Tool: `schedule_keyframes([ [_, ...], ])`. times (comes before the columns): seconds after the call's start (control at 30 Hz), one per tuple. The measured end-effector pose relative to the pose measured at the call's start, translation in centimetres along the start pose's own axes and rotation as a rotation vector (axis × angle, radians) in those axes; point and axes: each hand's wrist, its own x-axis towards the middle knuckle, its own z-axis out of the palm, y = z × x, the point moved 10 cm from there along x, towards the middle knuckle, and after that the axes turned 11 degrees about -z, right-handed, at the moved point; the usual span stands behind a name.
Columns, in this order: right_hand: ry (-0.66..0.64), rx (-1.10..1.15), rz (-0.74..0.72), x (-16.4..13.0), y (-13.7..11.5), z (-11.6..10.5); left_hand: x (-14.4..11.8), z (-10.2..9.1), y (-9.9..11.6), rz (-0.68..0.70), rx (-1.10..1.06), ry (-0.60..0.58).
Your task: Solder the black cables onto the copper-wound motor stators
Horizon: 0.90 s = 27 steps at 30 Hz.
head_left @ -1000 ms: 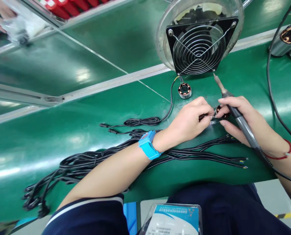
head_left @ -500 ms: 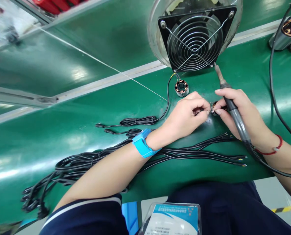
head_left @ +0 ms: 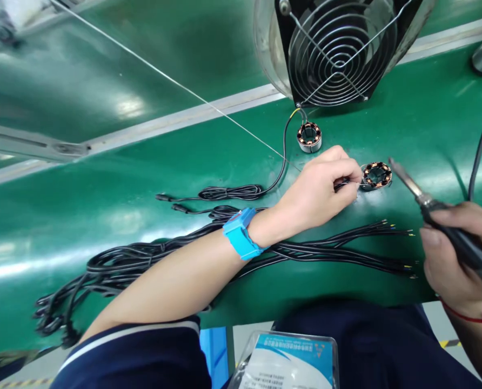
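Observation:
My left hand rests on the green belt and pinches a thin wire end against a small copper-wound stator just to its right. A blue wrist strap circles that wrist. My right hand grips a soldering iron at the right edge. Its tip points up-left and hangs just right of the stator, apart from it. A second stator with a black lead attached lies farther back, in front of the fan.
A black wire-guard fan stands at the back of the belt. A bundle of black cables with stripped ends runs across the belt under my left forearm. A thin solder wire stretches diagonally from upper left. A plastic packet lies on my lap.
My right hand has pulled away from the stator to the lower right with the iron, which now points at it. The left hand stays pinching the wire. The view shifted.

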Motion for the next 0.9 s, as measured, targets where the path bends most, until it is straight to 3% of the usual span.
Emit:
schedule_keyframes([
  [0.2,-0.017,0.174,-0.115,-1.1,-0.2,0.8,0.0,-0.1,0.1,0.000,0.036,0.023],
  [0.47,-0.137,0.271,0.128,-1.2,1.3,2.4,-0.1,-0.2,0.4,0.014,0.050,0.026],
  [0.73,-0.074,0.175,0.000,-0.7,0.1,1.6,-0.1,-0.4,0.6,0.054,0.053,0.049],
  [0.9,-0.122,0.218,0.179,-1.4,1.4,2.3,-0.1,-0.5,0.6,0.063,0.068,0.058],
])
